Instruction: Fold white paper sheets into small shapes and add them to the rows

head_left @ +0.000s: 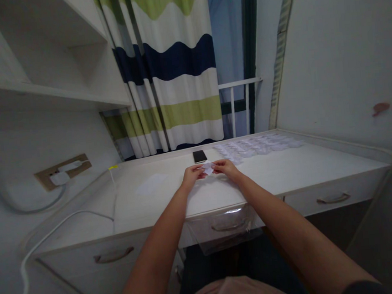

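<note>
1. While both hands pinch it, paper slip [208, 167]: held just in front of the phone [200, 156].
2. Left hand [191, 174], right hand [225, 167]: closed on opposite edges; keep grip even, creases square.
3. Paper pieces [257, 145]: right of phone.

A long white counter [320, 159] carries a black phone [200, 156], a flat white paper sheet [150, 184] and rows of small folded white papers [257, 145].

Small white paper piece [208, 167] between fingertips
</note>
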A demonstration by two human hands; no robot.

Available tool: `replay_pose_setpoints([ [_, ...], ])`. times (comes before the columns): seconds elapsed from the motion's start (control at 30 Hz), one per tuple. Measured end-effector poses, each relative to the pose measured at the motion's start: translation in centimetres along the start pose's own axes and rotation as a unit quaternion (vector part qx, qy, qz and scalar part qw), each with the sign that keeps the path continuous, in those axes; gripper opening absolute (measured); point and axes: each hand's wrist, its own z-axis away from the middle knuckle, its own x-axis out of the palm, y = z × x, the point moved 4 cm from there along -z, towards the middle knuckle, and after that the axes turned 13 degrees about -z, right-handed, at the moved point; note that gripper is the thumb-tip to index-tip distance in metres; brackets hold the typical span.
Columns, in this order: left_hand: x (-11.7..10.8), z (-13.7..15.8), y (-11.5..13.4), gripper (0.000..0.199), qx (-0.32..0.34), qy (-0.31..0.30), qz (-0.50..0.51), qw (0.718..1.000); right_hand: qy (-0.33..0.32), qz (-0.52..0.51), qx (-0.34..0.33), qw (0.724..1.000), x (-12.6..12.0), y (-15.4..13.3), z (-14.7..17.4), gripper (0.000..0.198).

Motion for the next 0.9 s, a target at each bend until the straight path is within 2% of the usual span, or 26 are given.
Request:
replay_pose_setpoints([
  [0.27,-0.1,-0.1,0.3,0.017,0.004,0.022,-0.022,1.000,0.006,0.022,-0.001,1.000,-0.2,-0.1,-0.2,0.032],
  [0.5,-0.1,0.0,0.4,0.015,0.006,0.006,-0.004,1.000,-0.019,0.017,-0.009,1.000,0.0,-0.6,0.1,0.026],
  [0.8,0.8,0.4,-0.1,0.013,-0.029,-0.081,0.074,0.994,-0.034,0.000,-0.019,0.999,0.4,-0.2,0.1,0.017],
  [0.9,0.9,0.4,0.0,0.011,-0.037,-0.083,0.088,0.992,-0.032,-0.005,-0.025,0.999,0.5,-0.2,0.1,0.016],
])
